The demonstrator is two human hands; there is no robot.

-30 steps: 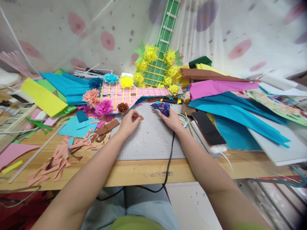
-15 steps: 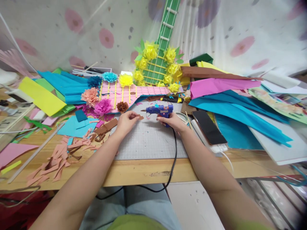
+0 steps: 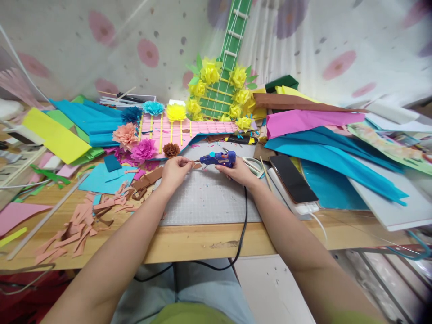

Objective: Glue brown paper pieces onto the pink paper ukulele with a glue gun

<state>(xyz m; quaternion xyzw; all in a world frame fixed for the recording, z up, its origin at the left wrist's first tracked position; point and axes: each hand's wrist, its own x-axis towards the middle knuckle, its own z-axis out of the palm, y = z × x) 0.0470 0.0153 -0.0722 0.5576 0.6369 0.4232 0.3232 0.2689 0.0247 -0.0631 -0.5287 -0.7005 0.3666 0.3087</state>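
My left hand (image 3: 176, 172) pinches a small piece of brown paper (image 3: 197, 166) between thumb and fingers, above the grey cutting mat (image 3: 205, 202). In my right hand (image 3: 238, 171) is a blue glue gun (image 3: 218, 158), held level with its nozzle pointing left. The nozzle tip is at the brown paper; whether it touches cannot be made out. Just behind my hands lies a pink paper guitar (image 3: 175, 135) with yellow strips and several paper flowers, among them a brown flower (image 3: 171, 150) close to my left hand.
A green guitar (image 3: 221, 96) with yellow flowers leans at the back. Paper scraps (image 3: 79, 222) cover the left side. To the right are a phone (image 3: 293, 179), scissors (image 3: 254, 166) and coloured paper sheets (image 3: 313, 121). The glue gun's black cord (image 3: 243, 225) hangs over the table edge.
My right hand has turned the glue gun level and brought it left, its nozzle now at the brown paper. My left hand has shifted slightly left and keeps its pinch.
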